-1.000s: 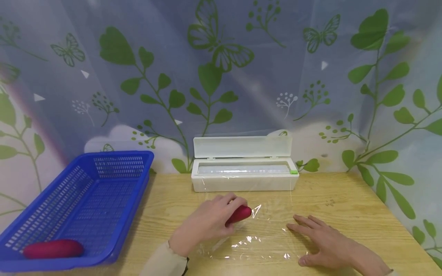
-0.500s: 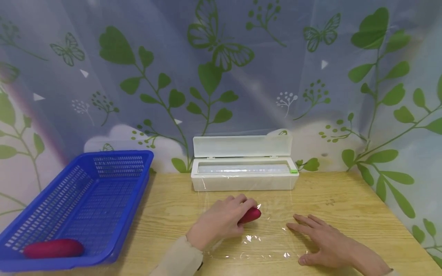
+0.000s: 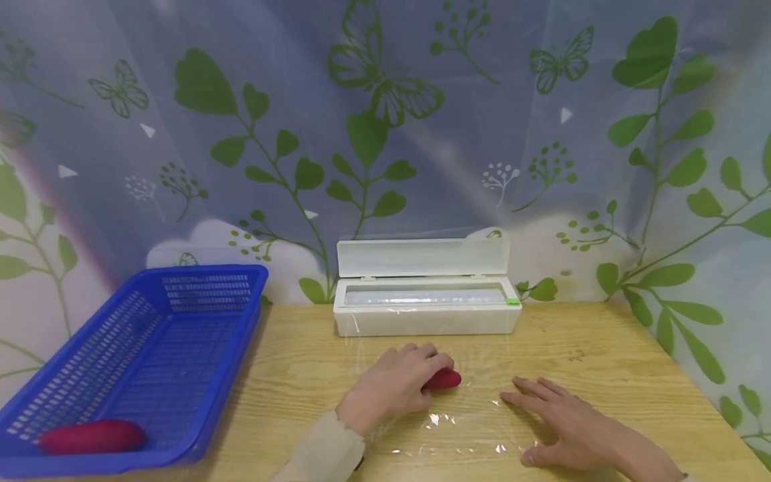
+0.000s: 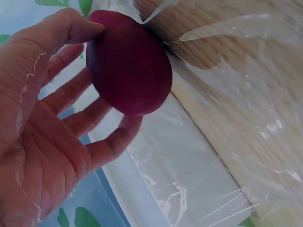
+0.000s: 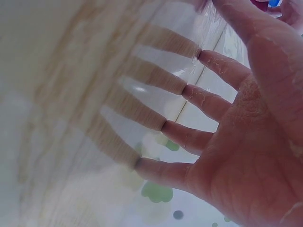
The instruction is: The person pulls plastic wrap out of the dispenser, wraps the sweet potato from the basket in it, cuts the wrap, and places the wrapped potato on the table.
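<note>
My left hand [image 3: 394, 385] grips a dark red sweet potato [image 3: 446, 379] over a sheet of clear plastic wrap [image 3: 464, 415]. In the left wrist view, the thumb and curled fingers hold the sweet potato [image 4: 130, 66] around its sides, with its rounded end showing. The wrap lies on the wooden table, running from a white wrap dispenser [image 3: 424, 323] whose lid stands up. To the right, my right hand [image 3: 569, 428] has its fingers spread; their tips [image 5: 163, 126] touch down at the wrap's right edge. Nothing is held in it.
A blue plastic basket [image 3: 231, 361] stands on the left, with a second sweet potato [image 3: 93, 437] lying at its near end. A green slider [image 3: 512, 302] sits at the dispenser's right end. Behind the table [image 3: 608, 361] hangs a leaf-and-butterfly patterned cloth [image 3: 421, 167].
My left hand has moved right with the sweet potato and slightly lower, further over the wrap. The right hand has kept its place.
</note>
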Available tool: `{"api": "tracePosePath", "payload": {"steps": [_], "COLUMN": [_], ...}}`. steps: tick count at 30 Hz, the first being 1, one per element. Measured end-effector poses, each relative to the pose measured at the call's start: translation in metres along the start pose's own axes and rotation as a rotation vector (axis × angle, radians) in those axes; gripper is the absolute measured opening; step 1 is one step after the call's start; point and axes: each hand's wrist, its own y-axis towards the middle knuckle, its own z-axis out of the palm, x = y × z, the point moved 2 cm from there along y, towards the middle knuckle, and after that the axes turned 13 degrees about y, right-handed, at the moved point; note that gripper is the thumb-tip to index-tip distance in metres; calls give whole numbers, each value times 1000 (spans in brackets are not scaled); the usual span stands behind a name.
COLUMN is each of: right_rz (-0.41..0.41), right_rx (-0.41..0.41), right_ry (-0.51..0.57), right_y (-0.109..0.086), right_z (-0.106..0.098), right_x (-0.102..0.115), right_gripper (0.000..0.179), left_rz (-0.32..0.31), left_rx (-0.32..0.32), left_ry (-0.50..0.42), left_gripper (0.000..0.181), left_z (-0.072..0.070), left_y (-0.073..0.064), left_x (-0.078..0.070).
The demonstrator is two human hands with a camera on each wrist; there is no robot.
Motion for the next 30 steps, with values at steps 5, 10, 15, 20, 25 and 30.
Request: {"api": "tracePosePath", "payload": {"steps": [5, 10, 15, 20, 25, 30], "right_rz": [-24, -45, -40, -30, 57, 56], "right_rx": [-23, -45, -38, -36, -10, 21], "right_ry": [-27, -44, -34, -27, 11, 25], "right_y": [1, 0, 0, 1, -1, -5], "right_z": [1, 1, 2, 2, 0, -3], "right_x": [1, 2, 1, 2, 1, -1], "right_gripper": [82, 82, 83, 85, 71, 29], "left_rz": [0, -18, -30, -41, -59, -133], "left_rx": [5, 10, -21, -16, 80, 180], "left_ry": [-35, -81, -95, -88, -59, -89], "left_gripper": [46, 48, 50, 46, 30, 29], "left_z": [0, -3, -4, -12, -17, -14], "left_y": [-5, -12, -21, -38, -73, -111], "left_x": [3, 6, 9, 13, 15, 23]}}
